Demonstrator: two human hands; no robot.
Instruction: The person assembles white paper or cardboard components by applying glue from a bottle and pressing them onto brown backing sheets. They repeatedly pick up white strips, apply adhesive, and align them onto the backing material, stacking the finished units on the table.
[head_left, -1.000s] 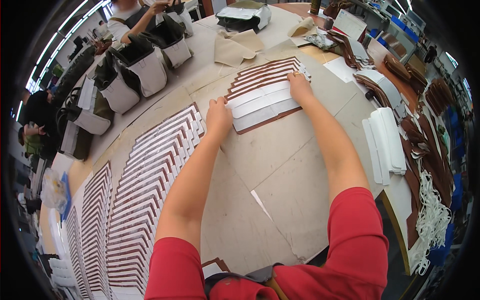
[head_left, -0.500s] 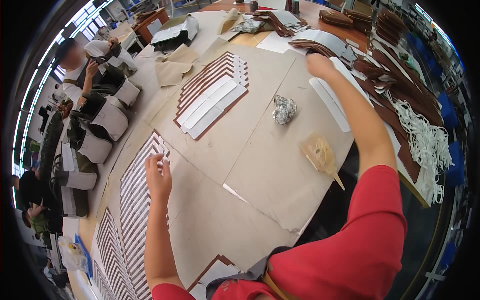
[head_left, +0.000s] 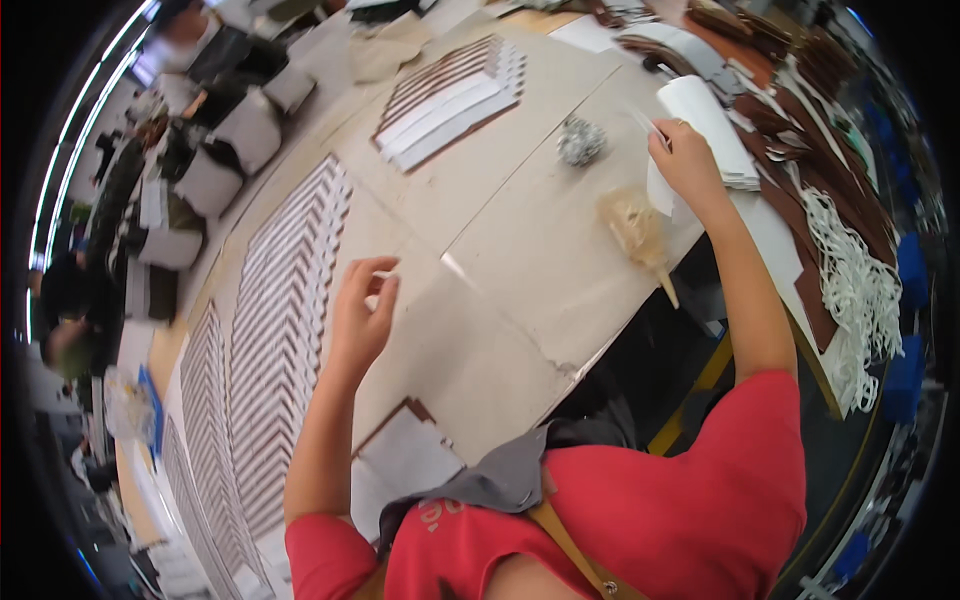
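Note:
My right hand (head_left: pixel 688 168) is closed in a pinch on a white strip (head_left: pixel 657 188), which shows on both sides of the fingers near the table's right edge. Just beyond it lies a stack of white sheets (head_left: pixel 708 130). My left hand (head_left: pixel 362 318) hovers over the table with thumb and fingers curved but apart, nothing between them. Left of that hand, long overlapping rows of white pieces with brown edges (head_left: pixel 285 270) are fanned out. A smaller fanned group of such pieces (head_left: pixel 450 105) lies farther off.
A crumpled silvery ball (head_left: pixel 581 142) and a cone-shaped bag of tan paste (head_left: pixel 635 228) lie near my right hand. Brown pieces and a heap of white cord (head_left: pixel 845 290) fill the right side. Bags (head_left: pixel 245 130) line the far left edge, with a person behind them.
My right hand has drawn back toward me from the far stack and now holds the white strip. My left hand has lifted off the fanned row and moved right. The view has shifted.

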